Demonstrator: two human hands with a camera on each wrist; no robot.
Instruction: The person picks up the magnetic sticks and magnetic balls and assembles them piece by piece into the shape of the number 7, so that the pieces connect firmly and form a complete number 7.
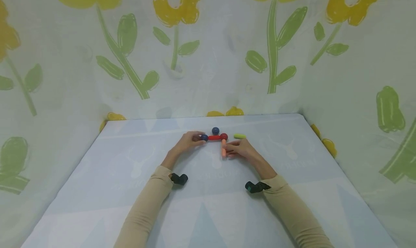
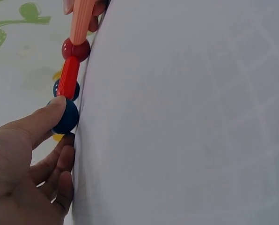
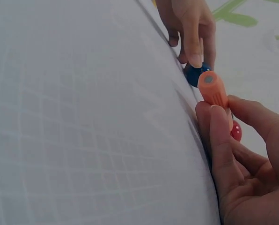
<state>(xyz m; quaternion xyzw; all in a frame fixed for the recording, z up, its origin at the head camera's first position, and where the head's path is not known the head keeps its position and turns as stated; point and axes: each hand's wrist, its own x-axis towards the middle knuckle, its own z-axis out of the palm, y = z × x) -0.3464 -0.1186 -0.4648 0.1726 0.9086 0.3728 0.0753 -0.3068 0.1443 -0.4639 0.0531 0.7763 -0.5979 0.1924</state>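
Toward table's far edge [image 1: 162, 121] we are listing: rear blue ball [image 1: 215, 131], lime rod [image 1: 239, 136]; left hand [image 1: 188, 141] pinching front blue ball [image 2: 68, 118], right hand [image 1: 242, 148] pinching ribbed orange rod [image 3: 215, 93].

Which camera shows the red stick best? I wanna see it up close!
The left wrist view: the red stick looks biggest there, between the red ball and a blue ball. The head view shows it too, but tiny; in the right wrist view I can't make it out.

Wrinkled beige sleeves [image 1: 147, 204] are worn with a small black camera [image 1: 183, 179] at each wrist.
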